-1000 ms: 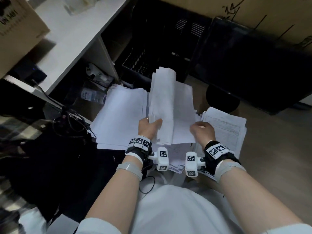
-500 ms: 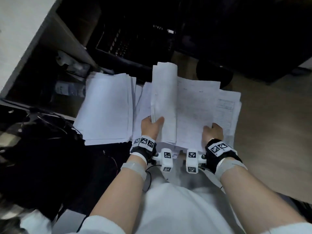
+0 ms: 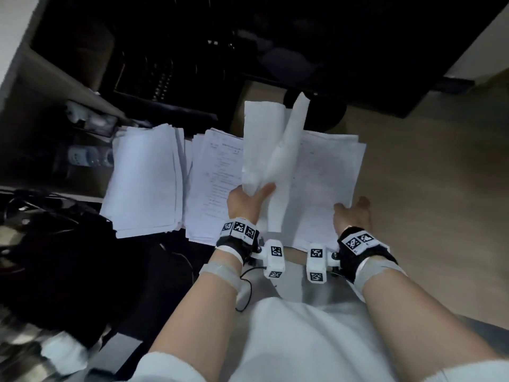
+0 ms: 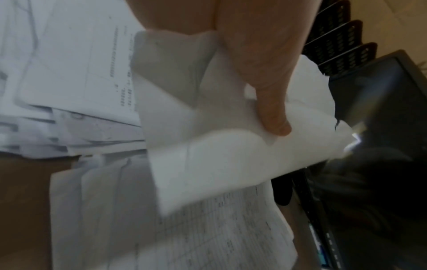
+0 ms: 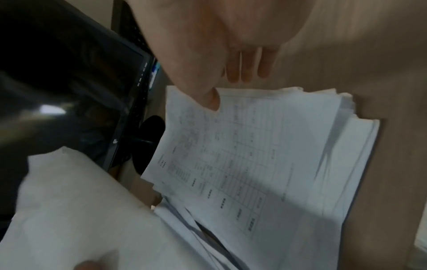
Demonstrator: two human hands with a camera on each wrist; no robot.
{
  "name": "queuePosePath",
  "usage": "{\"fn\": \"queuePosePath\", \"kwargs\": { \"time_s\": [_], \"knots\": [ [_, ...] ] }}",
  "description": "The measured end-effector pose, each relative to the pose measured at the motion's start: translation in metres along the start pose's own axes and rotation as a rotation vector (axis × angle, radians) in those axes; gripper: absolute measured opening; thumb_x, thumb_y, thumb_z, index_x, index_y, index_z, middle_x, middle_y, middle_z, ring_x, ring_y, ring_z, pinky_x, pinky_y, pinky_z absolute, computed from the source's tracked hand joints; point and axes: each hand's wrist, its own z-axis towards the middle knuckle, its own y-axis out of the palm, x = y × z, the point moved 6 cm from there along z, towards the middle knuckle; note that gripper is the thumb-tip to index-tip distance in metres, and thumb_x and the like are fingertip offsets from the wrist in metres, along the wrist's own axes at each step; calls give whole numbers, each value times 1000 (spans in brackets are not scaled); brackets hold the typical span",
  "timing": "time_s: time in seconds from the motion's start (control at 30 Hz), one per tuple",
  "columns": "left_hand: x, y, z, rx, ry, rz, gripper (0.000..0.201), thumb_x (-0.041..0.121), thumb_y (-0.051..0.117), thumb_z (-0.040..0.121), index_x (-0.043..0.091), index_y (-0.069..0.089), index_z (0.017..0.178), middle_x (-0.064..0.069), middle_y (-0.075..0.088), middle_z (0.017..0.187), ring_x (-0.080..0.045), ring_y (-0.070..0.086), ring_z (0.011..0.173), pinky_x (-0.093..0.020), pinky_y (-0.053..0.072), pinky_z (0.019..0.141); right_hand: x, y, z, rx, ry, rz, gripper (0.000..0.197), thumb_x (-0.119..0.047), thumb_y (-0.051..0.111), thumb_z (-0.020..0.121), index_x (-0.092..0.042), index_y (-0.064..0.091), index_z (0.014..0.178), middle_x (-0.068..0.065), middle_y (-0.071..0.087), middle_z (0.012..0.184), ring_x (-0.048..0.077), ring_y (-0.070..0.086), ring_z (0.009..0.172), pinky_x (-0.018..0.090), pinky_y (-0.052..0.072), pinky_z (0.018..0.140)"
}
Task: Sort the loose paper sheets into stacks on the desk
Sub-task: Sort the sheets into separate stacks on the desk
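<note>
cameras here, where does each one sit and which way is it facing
Head: worn on the head, looking down at three paper stacks on the desk; both forearms, left hand and right hand show.
Left wrist: on the left wrist, looking along the hand at the lifted sheets its thumb holds.
Right wrist: on the right wrist, looking along straight fingers over the printed stack.
Shared: both wrist views show the printed stack and the dark monitor.
</note>
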Motion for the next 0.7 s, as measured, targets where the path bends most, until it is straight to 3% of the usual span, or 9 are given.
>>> {"fn": "queuePosePath", "kwargs": {
  "time_s": [0.07,0.17,0.27,0.37,0.47,0.57,0.63,0.7],
  "knots": [
    [2,5,-10,39,-20,52,48,60,65,86,15,63,70,1,62,67,-22,60,68,-29,45,63,-16,-3,1,-96,-77,22,68,-28,64,90,-14,32,148,14,41,148,34,43,133,43,40,105],
    [8,9,-29,97,-47,8,61,60,43,98,14,50,58,-2,53,60,-21,50,61,-31,37,60,-42,5,-6,-410,-151,241,50,-37,65,93,-17,50,136,-1,56,132,20,57,113,36,46,94],
    [13,11,-44,122,-32,-3,63,57,39,101,13,46,56,-3,51,61,-22,47,62,-33,37,64,-62,10,-28,-696,-172,304,48,-57,60,90,-26,56,126,-5,63,126,14,61,111,41,48,99],
    [14,10,-51,96,-10,25,55,54,46,99,17,50,59,0,54,63,-24,52,66,-32,38,65,-72,11,-41,-818,-190,253,45,-66,56,87,-34,55,119,-7,62,127,15,60,114,45,46,103],
    [14,7,-51,43,30,99,40,49,59,93,21,57,65,2,60,66,-25,59,70,-34,44,65,-74,11,-45,-812,-221,167,53,-72,56,83,-34,55,120,-6,57,131,15,57,115,45,48,102],
    [7,-2,-47,59,36,105,44,50,64,83,7,68,79,-12,71,79,-31,67,79,-44,54,73,-74,9,-42,-688,-208,176,66,-63,63,84,-23,48,135,-6,50,129,21,52,113,38,55,91],
    [-2,-7,-43,58,4,102,45,47,69,81,2,69,83,-15,71,82,-33,68,79,-46,55,74,-73,7,-34,-565,-283,121,38,-41,65,90,-13,63,115,5,62,115,26,58,97,30,56,68],
    [-8,-11,-38,44,-15,90,48,50,68,76,3,70,84,-14,72,81,-31,69,79,-48,58,76,-70,6,-24,-461,-342,40,19,-24,61,91,-9,71,98,12,69,101,32,64,89,28,55,58]
  ]
}}
